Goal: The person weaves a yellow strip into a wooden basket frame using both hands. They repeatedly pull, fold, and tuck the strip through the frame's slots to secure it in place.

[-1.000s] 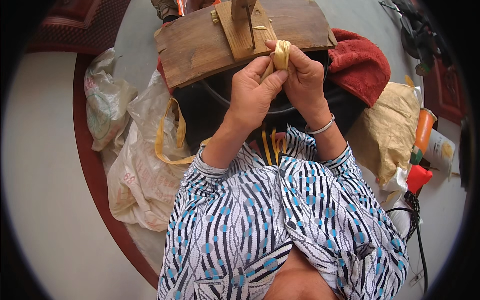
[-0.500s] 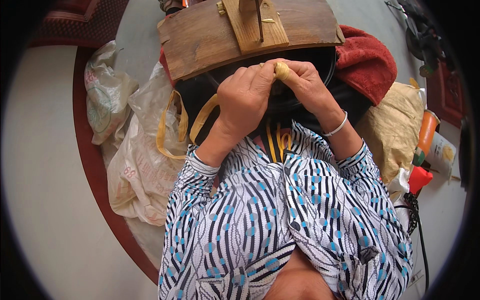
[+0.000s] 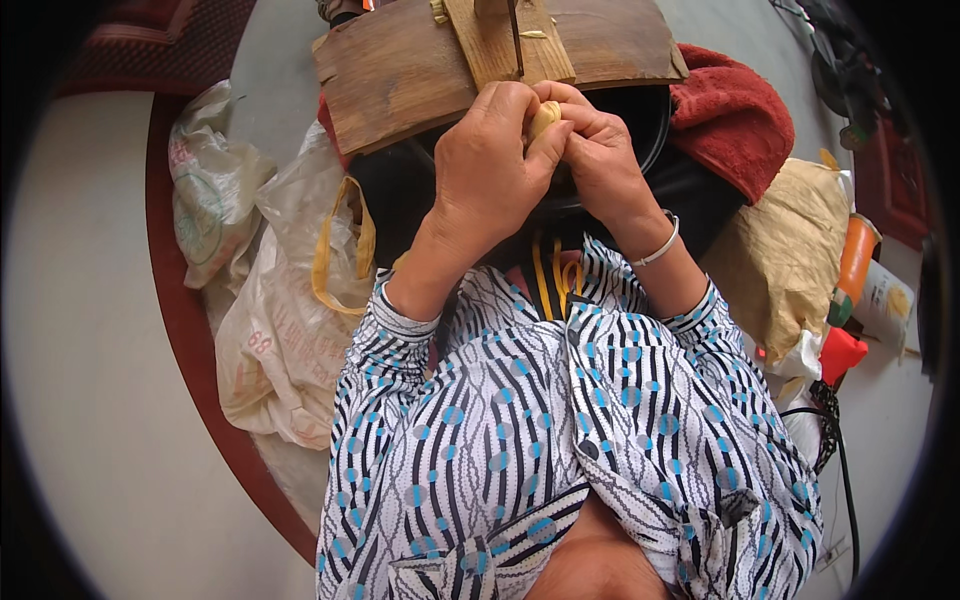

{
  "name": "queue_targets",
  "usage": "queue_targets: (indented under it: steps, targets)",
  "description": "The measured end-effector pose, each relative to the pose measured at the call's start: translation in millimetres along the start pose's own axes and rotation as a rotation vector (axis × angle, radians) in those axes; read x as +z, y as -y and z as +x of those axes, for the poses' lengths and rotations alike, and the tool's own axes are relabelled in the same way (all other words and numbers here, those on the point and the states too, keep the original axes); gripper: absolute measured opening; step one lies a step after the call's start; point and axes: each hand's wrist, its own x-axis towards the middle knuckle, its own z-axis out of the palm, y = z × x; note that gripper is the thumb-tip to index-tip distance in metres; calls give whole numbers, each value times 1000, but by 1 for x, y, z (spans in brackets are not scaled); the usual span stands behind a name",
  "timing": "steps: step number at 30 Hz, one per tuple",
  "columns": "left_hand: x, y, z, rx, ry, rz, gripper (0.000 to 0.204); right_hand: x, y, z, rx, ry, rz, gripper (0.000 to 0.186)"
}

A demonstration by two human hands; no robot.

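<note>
A small pale-yellow bundle (image 3: 544,119) sits between the person's two hands, in front of the torso and just short of the near edge of a curved wooden board (image 3: 385,95). Most of it is hidden by fingers; only a rounded end shows.

The left hand (image 3: 487,147) is closed on the bundle from the left, its thumb along the near side. The right hand (image 3: 603,152) pinches it from the right, fingers curled over the far side. The two hands meet around it, so exactly where each fingertip presses cannot be told.

Handling it well would seem to call for one hand gripping firmly while the other works in small turns, with even pressure so that nothing slackens or slips. Holding the bundle clear of the wood would leave the fingers more room; letting a little more of it show between the thumbs would make it easier to check.

Beyond the hands, a narrower wooden block (image 3: 475,55) lies across the board, with a thin dark upright piece (image 3: 517,42) over it; the knuckles should be kept away from that. A red cloth (image 3: 735,120) lies to the right.
</note>
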Motion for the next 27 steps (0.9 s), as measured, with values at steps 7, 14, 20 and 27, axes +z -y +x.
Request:
queue_targets:
  steps: [7, 14, 20, 27]
  targets:
    - [7, 11, 6, -450, 22, -503, 21, 2, 19, 3, -340, -137, -373, 11]
    - [-14, 19, -44, -403, 104, -659, 13, -18, 17, 9, -43, 30, 251, 19]
    - [-26, 14, -30, 76, -13, 126, 10, -25, 42, 16, -156, 86, -388, 30]
    - [-24, 18, -16, -25, 173, 44, 13, -30, 61, 18, -90, 449, -1001, 23]
